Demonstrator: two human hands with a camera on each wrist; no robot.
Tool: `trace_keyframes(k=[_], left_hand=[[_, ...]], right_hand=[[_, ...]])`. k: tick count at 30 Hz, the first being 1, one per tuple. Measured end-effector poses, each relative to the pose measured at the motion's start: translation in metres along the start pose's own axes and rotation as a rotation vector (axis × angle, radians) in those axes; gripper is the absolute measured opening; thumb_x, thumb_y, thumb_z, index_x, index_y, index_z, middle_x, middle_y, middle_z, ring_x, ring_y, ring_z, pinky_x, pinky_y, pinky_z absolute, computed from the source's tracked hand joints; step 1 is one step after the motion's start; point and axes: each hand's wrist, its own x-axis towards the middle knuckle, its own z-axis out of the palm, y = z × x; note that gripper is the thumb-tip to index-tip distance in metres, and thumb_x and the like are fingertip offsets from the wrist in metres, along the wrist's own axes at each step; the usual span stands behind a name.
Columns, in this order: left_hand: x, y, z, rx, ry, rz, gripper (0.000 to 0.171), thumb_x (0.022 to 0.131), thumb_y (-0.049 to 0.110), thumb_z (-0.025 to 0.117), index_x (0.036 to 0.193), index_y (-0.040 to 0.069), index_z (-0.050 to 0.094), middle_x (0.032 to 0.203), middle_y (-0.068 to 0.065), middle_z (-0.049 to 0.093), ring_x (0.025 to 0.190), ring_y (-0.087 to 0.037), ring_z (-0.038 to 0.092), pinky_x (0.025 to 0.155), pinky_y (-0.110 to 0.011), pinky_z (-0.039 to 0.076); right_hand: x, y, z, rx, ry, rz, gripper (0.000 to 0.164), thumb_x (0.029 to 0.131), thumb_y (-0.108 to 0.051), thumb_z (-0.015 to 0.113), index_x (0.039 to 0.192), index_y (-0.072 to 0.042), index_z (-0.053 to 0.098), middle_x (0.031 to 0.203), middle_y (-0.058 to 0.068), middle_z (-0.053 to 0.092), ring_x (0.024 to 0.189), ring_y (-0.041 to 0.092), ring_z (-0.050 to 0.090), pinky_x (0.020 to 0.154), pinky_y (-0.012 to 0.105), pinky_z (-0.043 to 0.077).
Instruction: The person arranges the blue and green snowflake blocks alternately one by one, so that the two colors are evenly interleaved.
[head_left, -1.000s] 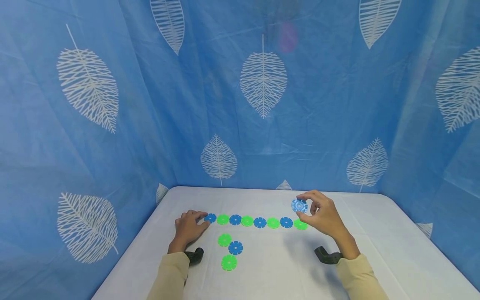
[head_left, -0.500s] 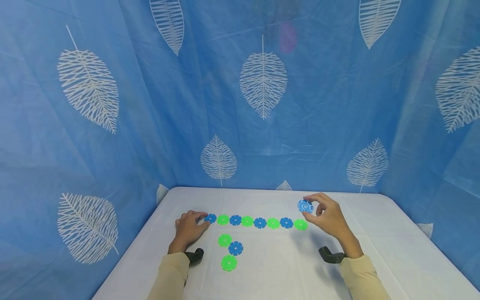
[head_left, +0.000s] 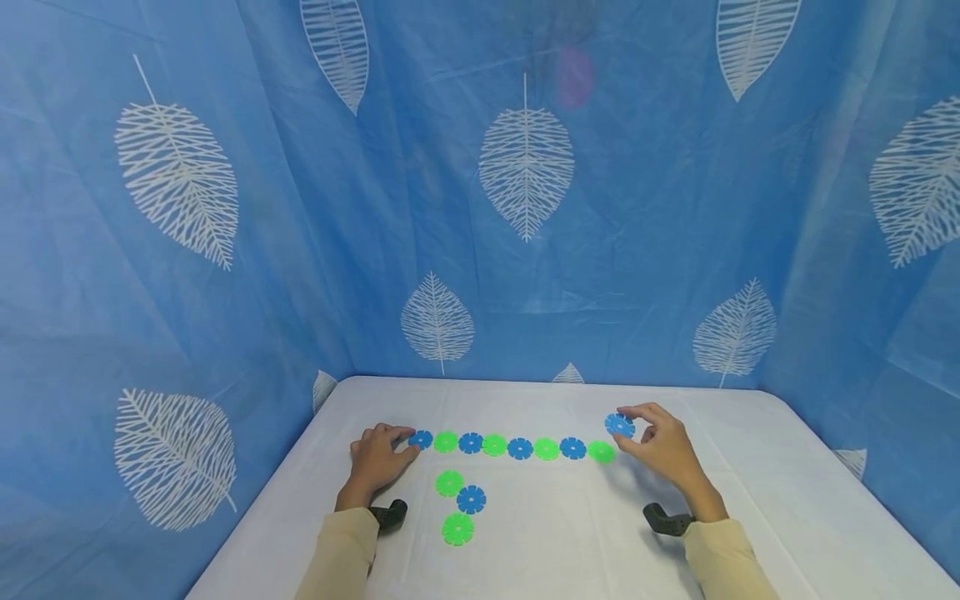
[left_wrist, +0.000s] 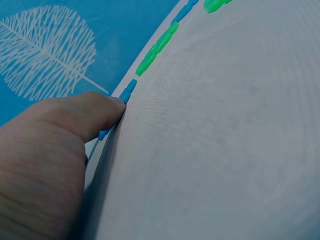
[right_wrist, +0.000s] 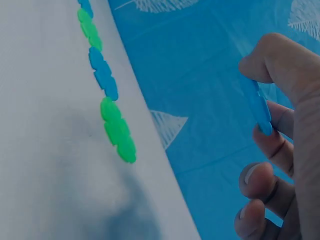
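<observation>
In the head view, blue and green notched plastic discs lie in an alternating row across the white table. My left hand (head_left: 377, 460) rests at the row's left end, its thumb and index finger pinching the edges of a blue notched disc (head_left: 422, 439); the left wrist view shows the thumb against that disc. Raised above the table at the other end, my right hand (head_left: 660, 443) pinches another blue notched disc (head_left: 619, 425) between thumb and index finger. Just left of and below it lies the row's last green disc (head_left: 602, 452). In the right wrist view the held disc (right_wrist: 262, 107) appears nearly edge-on.
Nearer me, a green disc (head_left: 450, 482), a blue disc (head_left: 471, 499) and a second green disc (head_left: 457, 528) form a loose cluster. A blue curtain (head_left: 525, 317) with white leaf prints surrounds the table (head_left: 555, 542) behind and at both sides.
My right hand has moved to the right and then lower, carrying the blue notched disc past the row's end. My left hand has stayed at the left end.
</observation>
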Motion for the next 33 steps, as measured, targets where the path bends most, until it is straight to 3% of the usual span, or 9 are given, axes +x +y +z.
trace_keyframes(k=[10,12,15,18,24,29,33], left_hand=[[0.000,0.002,-0.002,-0.002,-0.004,0.002,0.037,0.087,0.041,0.074,0.120,0.026,0.073,0.119,-0.009,0.063,0.113,-0.030,0.052,0.094,-0.055,0.030],[0.000,0.003,-0.003,-0.009,-0.005,0.003,0.037,0.087,0.041,0.074,0.120,0.025,0.073,0.119,-0.009,0.063,0.113,-0.030,0.052,0.094,-0.055,0.030],[0.000,0.005,-0.004,-0.016,-0.005,0.004,0.037,0.087,0.041,0.074,0.120,0.024,0.073,0.120,-0.010,0.063,0.114,-0.031,0.052,0.095,-0.056,0.030],[0.000,0.006,-0.004,-0.018,-0.004,0.006,0.037,0.087,0.041,0.074,0.120,0.024,0.073,0.120,-0.010,0.063,0.115,-0.031,0.052,0.096,-0.056,0.030],[0.000,0.004,-0.002,-0.002,0.002,0.004,0.036,0.087,0.041,0.073,0.119,0.024,0.073,0.119,-0.010,0.063,0.113,-0.030,0.052,0.092,-0.054,0.030],[0.000,0.001,0.001,0.008,-0.003,-0.013,0.037,0.087,0.043,0.072,0.120,0.026,0.073,0.120,-0.009,0.062,0.113,-0.029,0.052,0.092,-0.053,0.030],[-0.001,0.001,0.002,0.010,0.003,-0.014,0.036,0.087,0.042,0.072,0.119,0.026,0.073,0.120,-0.009,0.063,0.113,-0.029,0.052,0.092,-0.053,0.030]], right_hand=[[-0.008,0.017,0.004,0.089,-0.052,0.112,0.041,0.086,-0.020,0.079,0.123,-0.007,0.068,0.116,0.014,0.063,0.050,0.006,0.048,0.047,0.026,0.043],[-0.009,0.021,0.005,0.053,-0.042,0.135,0.041,0.086,-0.024,0.080,0.122,-0.009,0.069,0.115,0.013,0.065,0.060,0.009,0.055,0.053,0.026,0.047],[-0.012,0.026,0.005,-0.004,-0.050,0.170,0.041,0.087,-0.031,0.078,0.122,-0.012,0.070,0.117,0.012,0.067,0.089,0.021,0.065,0.073,0.034,0.055],[-0.014,0.031,0.006,-0.025,-0.079,0.225,0.044,0.088,-0.038,0.076,0.124,-0.014,0.070,0.123,0.012,0.067,0.112,0.030,0.062,0.088,0.043,0.054],[-0.018,0.036,0.007,-0.022,-0.149,0.292,0.050,0.088,-0.044,0.074,0.128,-0.016,0.068,0.131,0.013,0.064,0.108,0.030,0.061,0.082,0.040,0.051],[-0.020,0.036,0.007,-0.043,-0.156,0.278,0.048,0.087,-0.040,0.075,0.127,-0.013,0.068,0.131,0.018,0.063,0.125,0.043,0.055,0.099,0.061,0.045],[-0.020,0.037,0.008,-0.079,-0.165,0.264,0.047,0.086,-0.038,0.077,0.123,-0.011,0.070,0.130,0.021,0.064,0.128,0.047,0.053,0.104,0.065,0.039]])
